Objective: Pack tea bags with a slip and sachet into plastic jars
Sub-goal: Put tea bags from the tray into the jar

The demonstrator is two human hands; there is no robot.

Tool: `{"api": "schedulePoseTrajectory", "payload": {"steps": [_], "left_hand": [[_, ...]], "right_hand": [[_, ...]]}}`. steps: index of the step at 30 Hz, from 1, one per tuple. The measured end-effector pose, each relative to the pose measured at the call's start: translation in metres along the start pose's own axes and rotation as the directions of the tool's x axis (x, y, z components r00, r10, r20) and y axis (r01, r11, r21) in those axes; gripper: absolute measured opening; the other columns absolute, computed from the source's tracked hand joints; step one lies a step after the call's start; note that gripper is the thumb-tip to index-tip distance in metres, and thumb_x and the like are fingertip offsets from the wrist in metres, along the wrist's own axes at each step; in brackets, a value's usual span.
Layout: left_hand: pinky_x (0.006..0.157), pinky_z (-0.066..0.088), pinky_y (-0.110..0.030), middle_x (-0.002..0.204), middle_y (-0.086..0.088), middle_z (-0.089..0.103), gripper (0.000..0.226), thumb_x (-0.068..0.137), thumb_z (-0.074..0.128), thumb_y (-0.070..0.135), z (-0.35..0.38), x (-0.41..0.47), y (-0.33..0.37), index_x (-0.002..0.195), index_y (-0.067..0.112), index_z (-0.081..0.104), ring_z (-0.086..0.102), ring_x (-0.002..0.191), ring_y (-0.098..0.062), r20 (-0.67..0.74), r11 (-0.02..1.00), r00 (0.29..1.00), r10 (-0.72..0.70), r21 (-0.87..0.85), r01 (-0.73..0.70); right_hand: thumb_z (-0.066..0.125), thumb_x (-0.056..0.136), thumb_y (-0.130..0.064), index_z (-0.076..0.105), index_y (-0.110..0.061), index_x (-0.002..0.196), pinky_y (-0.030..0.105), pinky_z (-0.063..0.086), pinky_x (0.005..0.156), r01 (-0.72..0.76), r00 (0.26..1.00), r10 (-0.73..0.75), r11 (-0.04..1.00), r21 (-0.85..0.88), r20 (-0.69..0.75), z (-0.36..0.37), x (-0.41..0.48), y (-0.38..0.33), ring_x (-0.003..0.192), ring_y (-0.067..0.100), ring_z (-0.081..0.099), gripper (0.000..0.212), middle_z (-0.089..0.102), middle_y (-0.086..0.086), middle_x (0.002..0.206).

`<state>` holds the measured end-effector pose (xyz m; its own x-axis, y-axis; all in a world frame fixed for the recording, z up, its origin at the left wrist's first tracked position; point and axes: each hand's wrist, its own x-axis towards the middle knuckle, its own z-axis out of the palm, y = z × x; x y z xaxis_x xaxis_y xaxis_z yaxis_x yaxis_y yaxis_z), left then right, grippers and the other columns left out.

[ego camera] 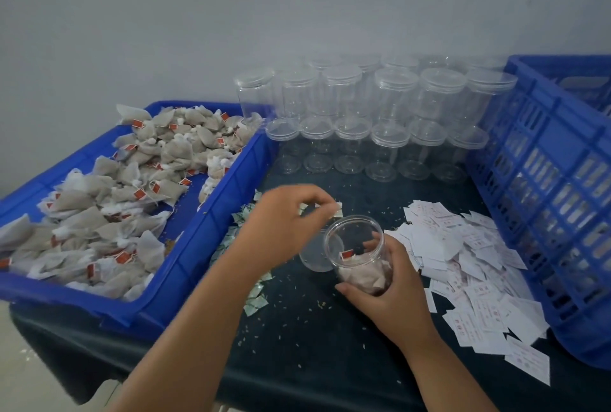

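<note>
My right hand [393, 282] grips an open clear plastic jar [355, 239], tilted toward the left, with several tea bags in its lower part. Just above the jar's mouth, my left hand [284, 226] pinches a small white sachet [338, 210] between its fingertips. The jar's clear lid [314, 254] lies flat on the dark table behind the jar. A pile of sachets [246, 223] lies under my left forearm. White paper slips [463, 263] are heaped to the right of the jar. Loose tea bags [109, 210] fill the blue tray [211, 233] on the left.
Rows of empty lidded clear jars [380, 120] stand at the back of the table against the wall. A tall blue slotted crate [549, 187] stands at the right. Small crumbs are scattered on the dark table [314, 339].
</note>
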<state>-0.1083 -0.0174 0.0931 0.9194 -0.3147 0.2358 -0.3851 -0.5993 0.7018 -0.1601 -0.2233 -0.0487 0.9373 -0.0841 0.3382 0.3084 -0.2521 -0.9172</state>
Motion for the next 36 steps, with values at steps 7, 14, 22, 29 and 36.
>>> {"api": "schedulePoseTrajectory", "payload": {"steps": [7,14,22,29,36], "left_hand": [[0.083,0.047,-0.032,0.130,0.000,0.068,0.034,0.103,0.060,0.036,-0.123,-0.001,-0.102,0.137,0.030,0.061,0.066,0.104,-0.020,-0.085,0.598,0.832,-0.548,0.656,0.460],[0.086,0.057,-0.037,0.105,-0.004,0.074,0.019,0.091,0.065,0.015,-0.126,-0.026,-0.159,0.105,0.016,0.078,0.069,0.097,-0.022,0.099,0.448,0.629,-0.771,0.787,0.425],[0.073,0.043,-0.032,0.100,-0.001,0.065,0.012,0.098,0.065,0.019,-0.124,-0.018,-0.156,0.086,0.019,0.063,0.058,0.088,-0.019,-0.058,0.607,0.797,-0.602,0.615,0.504],[0.098,0.053,-0.039,0.130,-0.010,0.068,0.025,0.094,0.068,0.019,-0.124,-0.027,-0.157,0.117,0.011,0.069,0.065,0.116,-0.028,-0.022,0.480,0.701,-0.712,0.714,0.510],[0.058,0.044,-0.029,0.061,0.004,0.069,0.034,0.100,0.067,0.035,-0.136,-0.022,-0.151,0.071,0.018,0.073,0.064,0.065,-0.015,-0.400,0.728,0.766,-0.503,0.282,0.625]], "right_hand": [[0.095,0.058,-0.071,0.054,-0.051,0.132,0.014,0.058,0.081,-0.007,1.000,0.007,1.000,-0.007,0.019,-0.001,0.002,0.000,0.112,0.001,0.070,0.087,0.067,-0.023,0.132],[0.095,0.057,-0.064,0.053,-0.056,0.133,0.009,0.055,0.083,-0.002,1.000,0.002,1.000,-0.016,0.023,0.000,0.003,0.002,0.115,-0.004,0.068,0.087,0.065,-0.025,0.134],[0.095,0.059,-0.054,0.052,-0.059,0.132,0.011,0.057,0.082,-0.020,1.000,0.020,1.000,-0.009,0.005,-0.001,0.003,0.005,0.115,-0.003,0.068,0.084,0.068,-0.026,0.130],[0.099,0.061,-0.058,0.055,-0.053,0.133,0.013,0.057,0.087,-0.028,1.000,0.028,1.000,0.001,0.003,0.001,0.004,0.007,0.115,0.002,0.070,0.084,0.071,-0.019,0.130],[0.094,0.059,-0.054,0.055,-0.055,0.131,0.018,0.059,0.088,-0.026,1.000,0.026,1.000,0.009,-0.001,0.000,0.004,0.005,0.115,0.004,0.071,0.082,0.071,-0.018,0.129]]}}
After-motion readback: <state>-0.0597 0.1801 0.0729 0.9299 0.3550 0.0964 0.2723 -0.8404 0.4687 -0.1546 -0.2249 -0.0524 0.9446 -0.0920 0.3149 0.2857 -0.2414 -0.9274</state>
